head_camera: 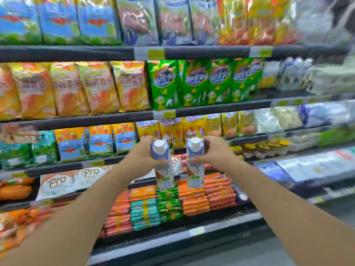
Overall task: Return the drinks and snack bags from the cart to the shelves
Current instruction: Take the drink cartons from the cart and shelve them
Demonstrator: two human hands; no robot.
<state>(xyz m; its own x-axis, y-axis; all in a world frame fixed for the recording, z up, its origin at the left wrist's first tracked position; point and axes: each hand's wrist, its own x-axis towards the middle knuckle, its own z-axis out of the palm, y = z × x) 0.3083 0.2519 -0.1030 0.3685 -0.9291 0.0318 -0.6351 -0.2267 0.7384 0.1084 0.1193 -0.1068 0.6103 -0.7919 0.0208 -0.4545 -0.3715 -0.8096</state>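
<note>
Both grips curled round drink cartons: left hand (141,153) held left carton (163,166), right hand (211,151) held right carton (195,164). Cartons upright, side by side, apart, white caps up, raised before snack shelves (76,53). Green snack bags (203,83) farther up, right of centre.

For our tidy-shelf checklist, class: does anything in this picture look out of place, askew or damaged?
The two drink cartons, left carton and right carton, are the odd ones out: each hand, left hand and right hand, holds one before shelves that show only snack bags and sausage packs. Nothing looks spilled or damaged, though the picture is blurred.
</note>
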